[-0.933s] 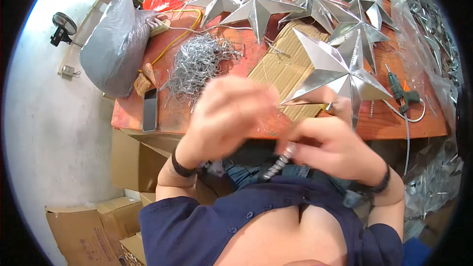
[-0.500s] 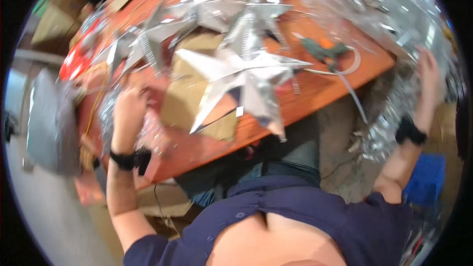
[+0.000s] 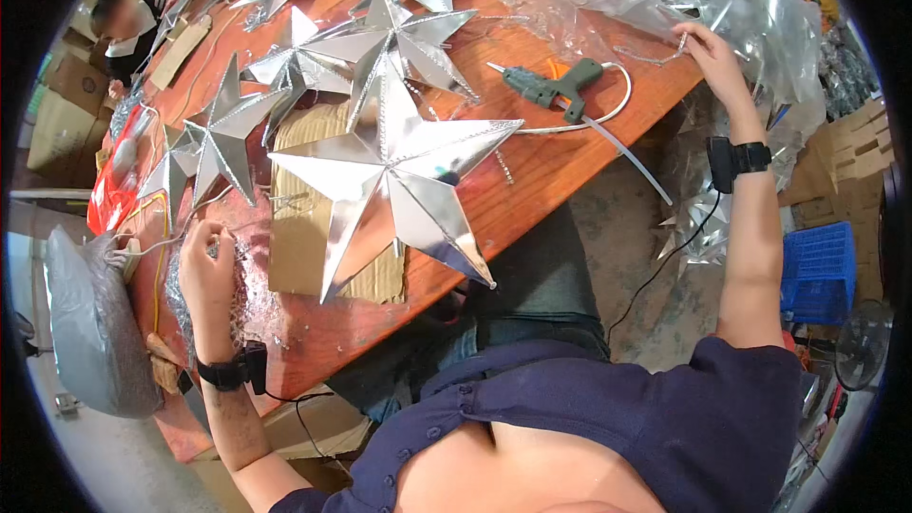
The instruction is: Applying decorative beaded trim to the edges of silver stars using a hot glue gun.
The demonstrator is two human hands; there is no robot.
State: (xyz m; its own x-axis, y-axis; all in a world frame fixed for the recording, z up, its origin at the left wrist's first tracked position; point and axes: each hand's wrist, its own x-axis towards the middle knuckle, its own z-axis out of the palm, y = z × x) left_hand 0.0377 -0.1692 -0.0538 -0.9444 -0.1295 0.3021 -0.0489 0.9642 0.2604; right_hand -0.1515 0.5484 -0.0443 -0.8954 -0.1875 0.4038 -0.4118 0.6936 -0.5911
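Note:
My right hand (image 3: 714,62) is at the table's right edge, with thumb and fingertips pinched on the end of a thin silver bead chain (image 3: 655,61) that trails onto the wood. My left hand (image 3: 207,275) rests at the left side, fingers curled; whatever it may hold is hidden. Beside it lies a heap of silver beads (image 3: 249,290). Between my hands a large shiny silver star (image 3: 366,176) lies on a cardboard sheet (image 3: 294,237), bead trim along its upper ridge. A green glue gun (image 3: 546,87) with a white glue stick (image 3: 627,160) lies to the star's right.
More silver stars (image 3: 389,33) spread across the far side of the orange-brown table (image 3: 532,166). Clear plastic wrap (image 3: 750,28) covers the far right corner. A grey bag (image 3: 100,323) stands at the left, a blue basket (image 3: 817,271) at the right. Another person (image 3: 133,28) is at far left.
My right hand has moved up and inward from the plastic to the table edge, now with the bead chain. My left hand has shifted slightly left and down. The view has steadied and turned.

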